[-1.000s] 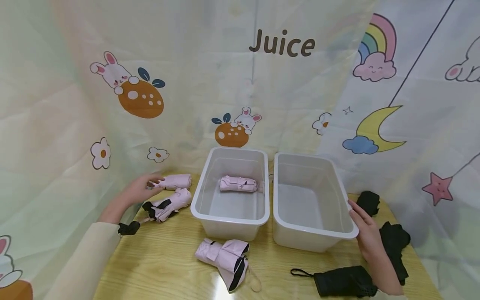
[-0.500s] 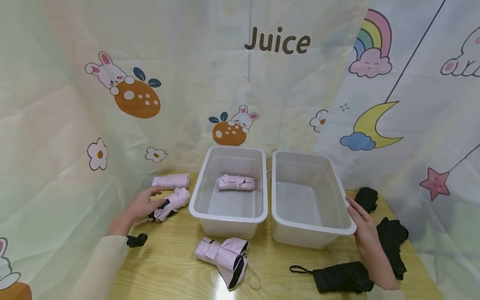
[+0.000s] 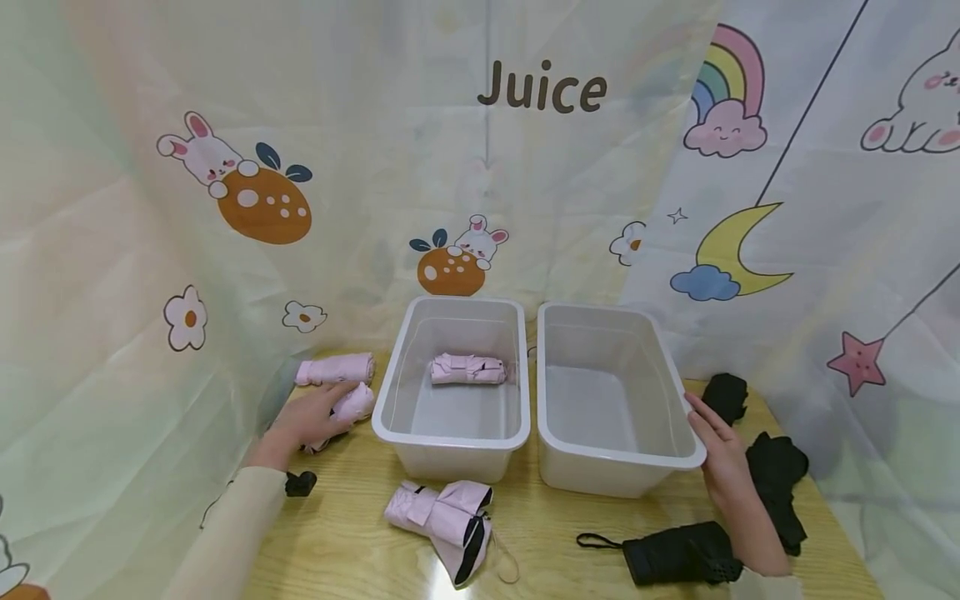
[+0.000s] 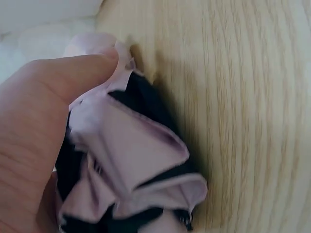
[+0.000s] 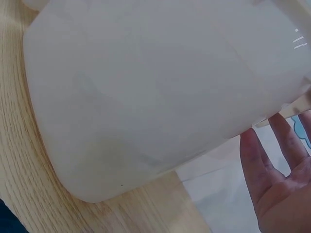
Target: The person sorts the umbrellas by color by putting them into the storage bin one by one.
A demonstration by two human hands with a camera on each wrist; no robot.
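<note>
My left hand (image 3: 306, 418) lies over a pink folding umbrella (image 3: 356, 403) at the left of the table and grips it. Up close in the left wrist view, the thumb (image 4: 80, 73) rests along the umbrella's rolled end, with loose pink and black folds spilling below. Just behind it lies a second pink umbrella (image 3: 337, 368), neatly rolled. My right hand (image 3: 722, 467) touches the right side of the right-hand white bin (image 3: 600, 477); its fingers (image 5: 255, 153) are extended against the rim.
Another white bin (image 3: 450, 458) stands to the left, with a rolled pink umbrella (image 3: 468, 369) inside. A loosely folded pink umbrella (image 3: 442, 521) lies in front. Black umbrellas (image 3: 678, 554) lie around the right forearm. A printed curtain (image 3: 360, 167) hangs behind the table.
My left hand has moved from the rolled pink umbrella at the back, toward me and right, onto the looser one and taken hold of it. The right hand stays at the bin's rim.
</note>
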